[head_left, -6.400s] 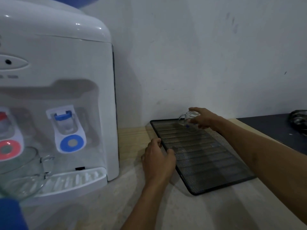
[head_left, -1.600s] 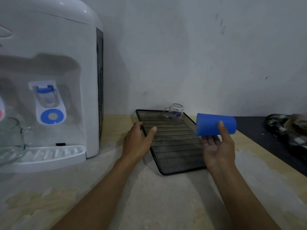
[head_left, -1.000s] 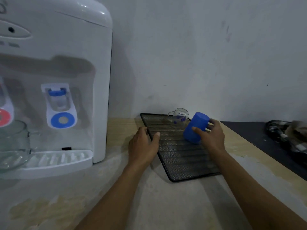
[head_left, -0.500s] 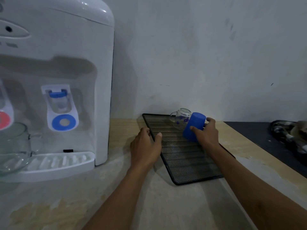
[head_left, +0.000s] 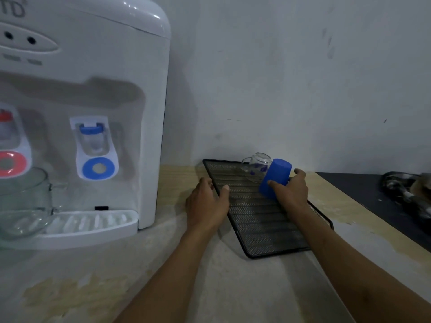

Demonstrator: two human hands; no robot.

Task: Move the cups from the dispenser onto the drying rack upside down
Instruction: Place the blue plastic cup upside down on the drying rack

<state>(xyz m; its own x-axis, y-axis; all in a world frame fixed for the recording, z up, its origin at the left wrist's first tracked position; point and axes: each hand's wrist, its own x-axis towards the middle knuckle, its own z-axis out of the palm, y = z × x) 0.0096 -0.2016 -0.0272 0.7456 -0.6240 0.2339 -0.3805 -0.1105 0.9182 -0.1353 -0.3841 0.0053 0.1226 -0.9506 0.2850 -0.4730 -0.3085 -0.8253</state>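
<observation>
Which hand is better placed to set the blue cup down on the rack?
The right hand. It already holds the blue plastic cup, tilted bottom-up over the black mesh drying rack, beside the small glass cup. The left hand grips the rack's edge.

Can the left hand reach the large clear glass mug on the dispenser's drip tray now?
Probably yes: the left hand only steadies the black mesh rack, and bare counter lies between it and the large clear glass mug.
</observation>
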